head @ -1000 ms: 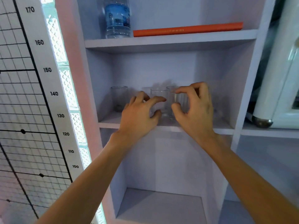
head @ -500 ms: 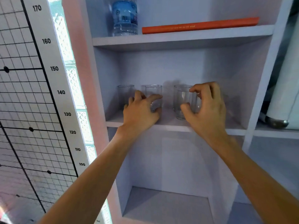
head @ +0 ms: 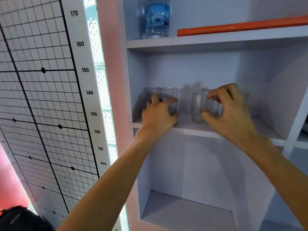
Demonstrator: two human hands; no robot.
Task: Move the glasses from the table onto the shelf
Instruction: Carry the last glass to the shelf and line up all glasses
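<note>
Several clear drinking glasses stand on the middle shelf (head: pixel 185 125) of a pale cabinet. The far-left glass (head: pixel 150 93) stands by the side wall. Right beside it is a second glass (head: pixel 170 97), and my left hand (head: pixel 158 115) is wrapped around its lower half. To the right a front glass (head: pixel 197 106) stands near the shelf edge, with my right hand (head: pixel 230 112) closed on it between thumb and fingers. Behind that hand the rims of two more glasses (head: pixel 244 93) show; their bodies are hidden.
The shelf above carries a water bottle (head: pixel 157 19) and a flat orange book (head: pixel 241 27). Below is a lower compartment (head: pixel 183 212). A height chart (head: pixel 41 97) and a glass-block strip (head: pixel 100 84) stand to the left. The cabinet's right wall (head: pixel 293 114) is close to my right hand.
My left hand has slid its glass leftwards until it stands beside the far-left glass. My right hand stays on the front glass of the right group. The view has shifted.
</note>
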